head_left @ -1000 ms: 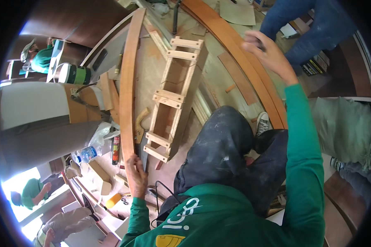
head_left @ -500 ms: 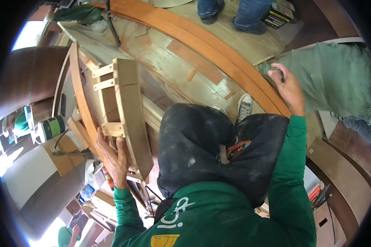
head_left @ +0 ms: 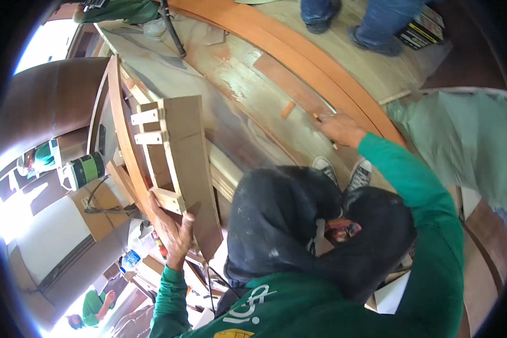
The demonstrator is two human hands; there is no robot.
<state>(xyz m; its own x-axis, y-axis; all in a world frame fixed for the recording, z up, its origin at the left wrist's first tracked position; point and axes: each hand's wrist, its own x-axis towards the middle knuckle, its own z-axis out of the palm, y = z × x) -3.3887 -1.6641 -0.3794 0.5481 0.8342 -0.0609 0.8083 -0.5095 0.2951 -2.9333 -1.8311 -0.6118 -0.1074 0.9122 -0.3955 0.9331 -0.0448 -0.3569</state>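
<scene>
At the left stands a long, narrow wooden box frame with a plain panel side and short screwed crosspieces. My left hand holds its near end, the thumb against the panel and the fingers along the open side, next to the lowest crosspiece. My right hand is stretched out ahead, low over the floor beside a flat reddish-brown board. Its fingers are closed round a thin pencil-like stick, mostly hidden by the hand. A small orange wood strip lies nearby.
A long curved orange-brown wooden piece sweeps across the floor ahead. Beyond it stand another person's legs. Green sheeting hangs at the right. A curved wooden strip runs left of the box; a cardboard box sits farther left.
My right hand has moved left and down toward the floor, away from the green sheeting. My left hand keeps its place on the box frame. The whole view has shifted a little.
</scene>
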